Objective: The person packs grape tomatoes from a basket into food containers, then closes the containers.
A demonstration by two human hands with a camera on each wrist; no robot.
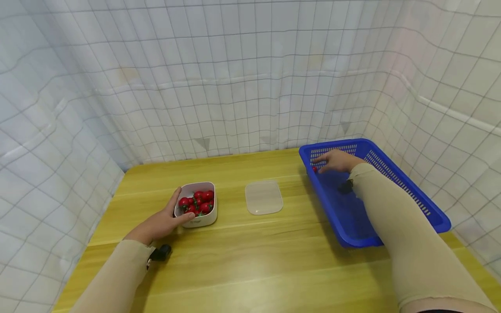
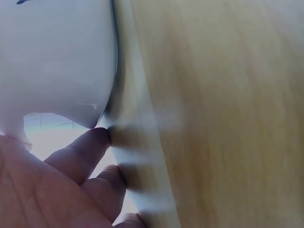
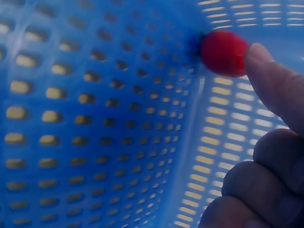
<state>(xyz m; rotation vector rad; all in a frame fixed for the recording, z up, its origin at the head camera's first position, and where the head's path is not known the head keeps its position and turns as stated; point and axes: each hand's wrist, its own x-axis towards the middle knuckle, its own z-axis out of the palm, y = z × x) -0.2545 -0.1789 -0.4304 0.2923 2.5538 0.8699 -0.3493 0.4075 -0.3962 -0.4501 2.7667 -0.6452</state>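
A small white container (image 1: 197, 222) holds several red cherry tomatoes (image 1: 205, 208) with bits of green. My left hand (image 1: 162, 222) grips its left side, thumb along the front rim and fingers round the far side; in the left wrist view, other fingers (image 2: 102, 187) rest near the table beside its white wall (image 2: 57, 61). My right hand (image 1: 334, 161) reaches inside a blue plastic basket (image 1: 328, 208), at its far left corner. One more cherry tomato (image 3: 223, 53) sits there against the basket wall; a digit (image 3: 266, 66) touches it, while the other fingers are bent away from it.
A flat translucent lid (image 1: 264, 198) lies on the wooden table (image 1: 250, 261) between the container and the basket. Grid-patterned white sheeting (image 1: 250, 87) stands behind the table and at both sides. The basket's raised rim (image 1: 415, 187) surrounds my right hand.
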